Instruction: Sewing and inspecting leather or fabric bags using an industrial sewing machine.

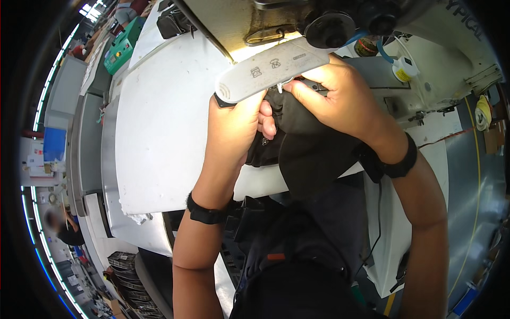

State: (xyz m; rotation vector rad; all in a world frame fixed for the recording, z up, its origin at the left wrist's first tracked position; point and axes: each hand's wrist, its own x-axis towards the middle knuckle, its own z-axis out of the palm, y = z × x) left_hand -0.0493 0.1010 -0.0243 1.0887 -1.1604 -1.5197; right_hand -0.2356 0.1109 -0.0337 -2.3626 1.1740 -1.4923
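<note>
A dark olive-black cloth piece [313,149] lies gathered under the head of a sewing machine [228,21] and hangs over the table's near edge. My left hand [236,127] is closed at the cloth's left side, fingers curled into its folds. My right hand [340,95] grips the cloth's far edge, thumb and forefinger close together. Near that thumb tip is a small white piece [281,85], perhaps cord or thread; I cannot tell which. A light grey, round-ended machine cover [271,69] hides the needle area and part of both hands' fingertips.
The white tabletop [159,127] spreads to the left, with a black box-like object [172,24] at its far edge. A green machine [122,45] stands beyond. At right are a small white bottle [405,69] and a blue tube [381,53]. A person [69,228] is far left.
</note>
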